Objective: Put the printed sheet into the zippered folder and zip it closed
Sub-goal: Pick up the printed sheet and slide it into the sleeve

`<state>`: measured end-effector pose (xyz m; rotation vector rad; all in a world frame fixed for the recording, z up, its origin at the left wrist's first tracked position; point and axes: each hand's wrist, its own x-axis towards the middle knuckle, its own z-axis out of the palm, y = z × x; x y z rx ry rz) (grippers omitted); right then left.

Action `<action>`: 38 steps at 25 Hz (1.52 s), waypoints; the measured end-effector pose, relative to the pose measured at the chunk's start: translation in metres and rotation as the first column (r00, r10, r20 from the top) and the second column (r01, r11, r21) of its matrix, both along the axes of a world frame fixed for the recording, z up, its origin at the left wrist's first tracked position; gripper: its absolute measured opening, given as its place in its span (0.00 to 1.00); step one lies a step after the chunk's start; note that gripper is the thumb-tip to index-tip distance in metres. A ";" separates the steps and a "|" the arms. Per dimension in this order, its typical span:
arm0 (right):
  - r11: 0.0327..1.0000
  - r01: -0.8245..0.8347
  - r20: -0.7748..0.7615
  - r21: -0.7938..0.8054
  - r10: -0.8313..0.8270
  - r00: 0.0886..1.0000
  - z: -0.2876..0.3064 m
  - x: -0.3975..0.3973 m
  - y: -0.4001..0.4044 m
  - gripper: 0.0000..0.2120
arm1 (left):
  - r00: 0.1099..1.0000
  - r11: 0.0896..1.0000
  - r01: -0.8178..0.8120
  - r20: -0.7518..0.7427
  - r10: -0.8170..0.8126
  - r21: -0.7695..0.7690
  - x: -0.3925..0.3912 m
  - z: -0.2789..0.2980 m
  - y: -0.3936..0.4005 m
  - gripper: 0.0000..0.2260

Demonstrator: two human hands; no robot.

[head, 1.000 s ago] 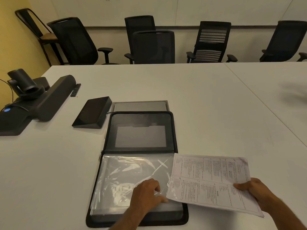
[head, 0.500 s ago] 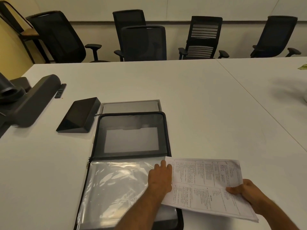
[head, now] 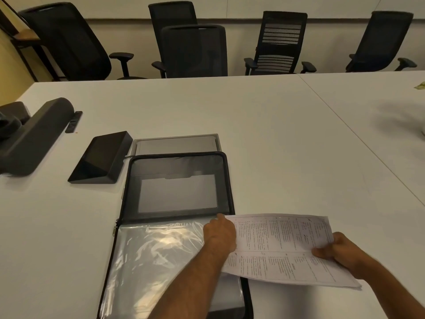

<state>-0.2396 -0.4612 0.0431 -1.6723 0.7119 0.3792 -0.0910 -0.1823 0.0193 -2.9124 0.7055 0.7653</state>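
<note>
Folder (head: 177, 192) lies unzipped and spread flat in the lower middle of the frame on the white table (head: 264, 125); its far half shows a mesh pocket with a pale sheet behind it, its near half a stack of glossy clear sleeves (head: 156, 256). The left hand (head: 219, 236) rests at the sleeves' right edge, fingers curled. To its right, the printed sheet (head: 276, 245), dense with small text, hangs outside the folder, pinched by the right hand (head: 340, 249).
</note>
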 end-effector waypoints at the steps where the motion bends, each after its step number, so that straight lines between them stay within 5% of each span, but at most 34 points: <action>1: 1.000 -0.012 0.002 -0.010 0.012 1.000 0.002 0.003 -0.002 0.05 | 1.000 1.000 -0.004 0.006 0.004 0.003 0.000 -0.001 0.000 0.30; 10: 0.995 -0.083 0.013 -0.046 0.084 0.996 0.010 0.016 -0.008 0.07 | 0.994 0.988 -0.102 -0.061 0.095 -0.113 0.004 0.001 0.002 0.28; 17: 0.993 -0.116 0.014 -0.032 0.116 0.993 0.007 0.020 -0.008 0.07 | 0.998 0.998 -0.027 -0.054 0.024 -0.058 0.005 0.003 0.002 0.30; 23: 0.990 0.042 0.010 0.137 -0.044 0.999 -0.001 0.018 0.004 0.15 | 0.993 0.994 0.107 -0.057 -0.107 0.003 -0.017 0.009 0.000 0.42; 31: 0.944 0.091 -0.067 0.318 -0.073 0.995 -0.025 0.013 0.038 0.31 | 0.984 0.998 0.025 -0.176 -0.035 -0.062 -0.060 0.007 0.002 0.51; 38: 0.948 0.022 -0.058 0.317 -0.004 0.998 -0.037 0.026 0.076 0.27 | 0.966 0.971 -0.175 -0.220 0.137 -0.162 -0.080 -0.006 0.005 0.55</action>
